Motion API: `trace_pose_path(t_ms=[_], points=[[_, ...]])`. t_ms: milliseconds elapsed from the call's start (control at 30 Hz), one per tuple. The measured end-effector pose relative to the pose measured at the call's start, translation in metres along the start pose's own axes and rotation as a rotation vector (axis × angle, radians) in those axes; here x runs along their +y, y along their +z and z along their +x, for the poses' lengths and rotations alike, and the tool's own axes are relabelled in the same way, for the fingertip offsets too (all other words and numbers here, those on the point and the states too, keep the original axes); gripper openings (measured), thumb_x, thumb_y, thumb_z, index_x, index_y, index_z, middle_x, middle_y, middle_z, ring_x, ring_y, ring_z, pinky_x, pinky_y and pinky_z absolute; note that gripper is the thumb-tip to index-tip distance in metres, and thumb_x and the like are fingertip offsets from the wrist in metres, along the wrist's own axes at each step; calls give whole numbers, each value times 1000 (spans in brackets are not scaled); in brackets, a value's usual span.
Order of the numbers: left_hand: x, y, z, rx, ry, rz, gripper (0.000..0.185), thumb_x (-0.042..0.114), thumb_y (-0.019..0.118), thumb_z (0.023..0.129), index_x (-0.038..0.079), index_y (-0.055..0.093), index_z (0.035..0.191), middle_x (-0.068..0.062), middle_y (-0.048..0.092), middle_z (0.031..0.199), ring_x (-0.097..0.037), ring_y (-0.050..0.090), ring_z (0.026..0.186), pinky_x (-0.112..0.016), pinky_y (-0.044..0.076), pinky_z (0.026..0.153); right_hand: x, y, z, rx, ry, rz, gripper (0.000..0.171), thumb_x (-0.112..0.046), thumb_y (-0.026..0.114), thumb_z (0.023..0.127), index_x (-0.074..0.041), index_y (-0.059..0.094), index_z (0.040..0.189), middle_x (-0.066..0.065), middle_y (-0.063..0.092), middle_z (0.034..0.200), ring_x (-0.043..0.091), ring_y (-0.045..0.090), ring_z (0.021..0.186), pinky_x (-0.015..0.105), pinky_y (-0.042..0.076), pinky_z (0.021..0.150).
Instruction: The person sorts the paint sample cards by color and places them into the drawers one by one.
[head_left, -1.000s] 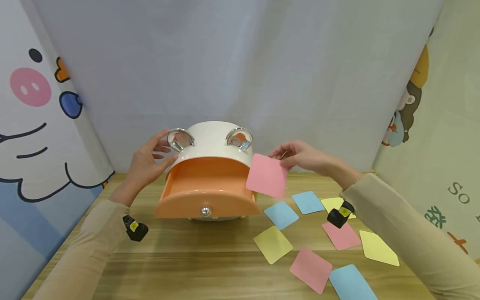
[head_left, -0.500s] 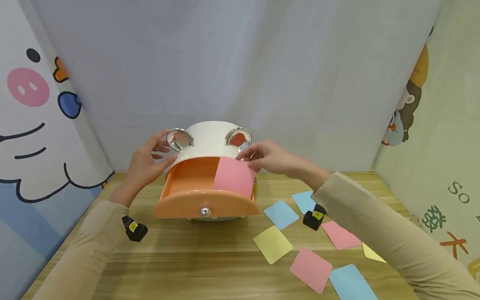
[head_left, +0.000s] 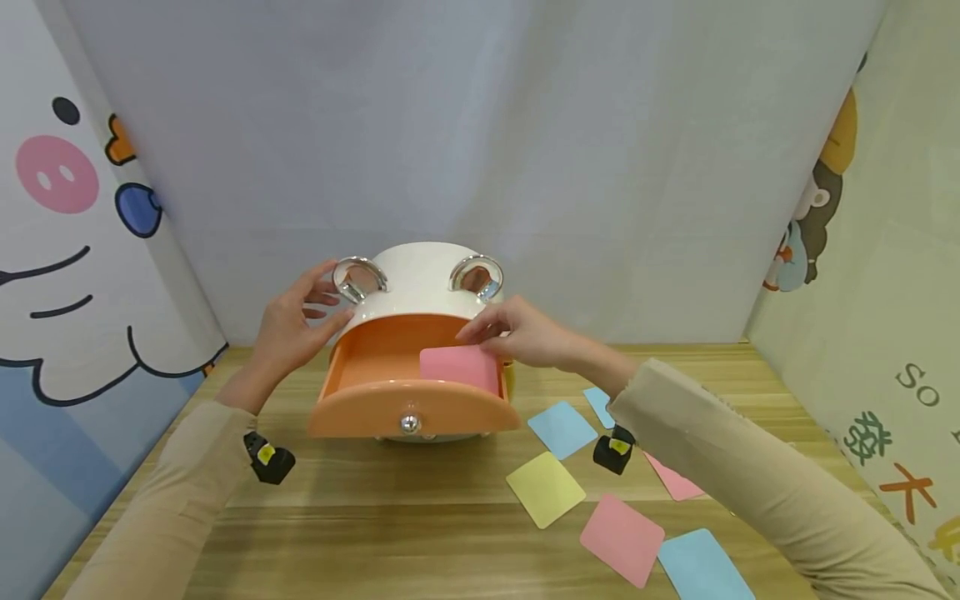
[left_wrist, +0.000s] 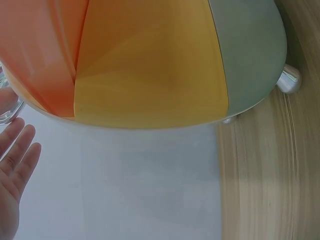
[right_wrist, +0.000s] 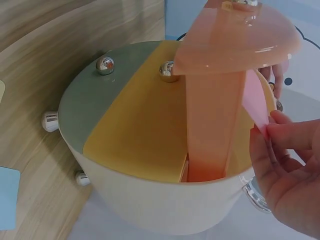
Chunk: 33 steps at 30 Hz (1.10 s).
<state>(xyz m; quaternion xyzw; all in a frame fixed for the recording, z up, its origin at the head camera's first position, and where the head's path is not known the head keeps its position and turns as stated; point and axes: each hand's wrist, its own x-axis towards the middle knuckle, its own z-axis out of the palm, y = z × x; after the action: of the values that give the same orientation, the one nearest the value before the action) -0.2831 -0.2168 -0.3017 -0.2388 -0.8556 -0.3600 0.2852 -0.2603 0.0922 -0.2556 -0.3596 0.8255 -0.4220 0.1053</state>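
A white rounded storage box (head_left: pixel 422 271) with two chrome rings on top stands on the wooden table. Its orange top drawer (head_left: pixel 450 406), with a silver knob, is pulled out. My right hand (head_left: pixel 525 333) pinches a pink square paper (head_left: pixel 453 364) between thumb and fingers, and the paper's lower part is down inside the drawer's right end. In the right wrist view, the pink paper (right_wrist: pixel 256 100) shows behind the drawer's side wall. My left hand (head_left: pixel 288 323) rests against the box's left side, thumb at its front edge, fingers spread beside the left chrome ring (head_left: pixel 360 279).
Below the orange drawer are shut yellow (right_wrist: pixel 140 120) and green (right_wrist: pixel 87 97) drawers. To the right on the table lie blue (head_left: pixel 562 430), yellow (head_left: pixel 546 490) and pink (head_left: pixel 622 540) paper squares, some partly covered by the right sleeve (head_left: pixel 720 458). A pale cloth (head_left: pixel 480 125) hangs behind.
My right hand has carried the pink paper leftward from beside the box to over the open drawer, then lowered it in. My left hand has stayed at the box's left side.
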Motion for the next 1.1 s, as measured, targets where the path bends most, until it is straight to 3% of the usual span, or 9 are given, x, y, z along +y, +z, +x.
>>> trace_pose_path(t_ms=[233, 567, 900, 1100], points=[[-1, 0, 0, 2, 12, 4, 63, 4, 68, 79, 7, 41, 136, -21, 59, 104, -35, 61, 88, -51, 51, 72, 1, -1, -1, 22, -73, -68, 27, 13, 51, 80, 10, 64, 104, 19, 64, 101, 23, 61, 89, 26, 52, 75], [-2, 0, 0, -2, 8, -4, 63, 5, 68, 80, 8, 40, 136, -20, 59, 104, -34, 61, 88, -49, 51, 73, 9, -21, -16, 70, -1, -54, 25, 3, 56, 84, 4, 63, 108, 16, 64, 101, 24, 61, 89, 28, 52, 74], [-2, 0, 0, -4, 10, 0, 63, 4, 67, 80, 8, 40, 136, -20, 59, 104, -35, 61, 89, -49, 51, 73, 48, -52, -66, 159, 142, 5, 29, -1, 53, 88, 6, 56, 116, 17, 60, 105, 30, 55, 98, 31, 50, 81], [-1, 0, 0, -7, 4, 6, 63, 5, 67, 80, 8, 40, 137, -20, 59, 104, -35, 61, 89, -50, 51, 73, 83, -62, -110, 213, 235, 63, 34, -5, 54, 90, 9, 50, 120, 12, 57, 103, 11, 56, 91, 22, 49, 80]])
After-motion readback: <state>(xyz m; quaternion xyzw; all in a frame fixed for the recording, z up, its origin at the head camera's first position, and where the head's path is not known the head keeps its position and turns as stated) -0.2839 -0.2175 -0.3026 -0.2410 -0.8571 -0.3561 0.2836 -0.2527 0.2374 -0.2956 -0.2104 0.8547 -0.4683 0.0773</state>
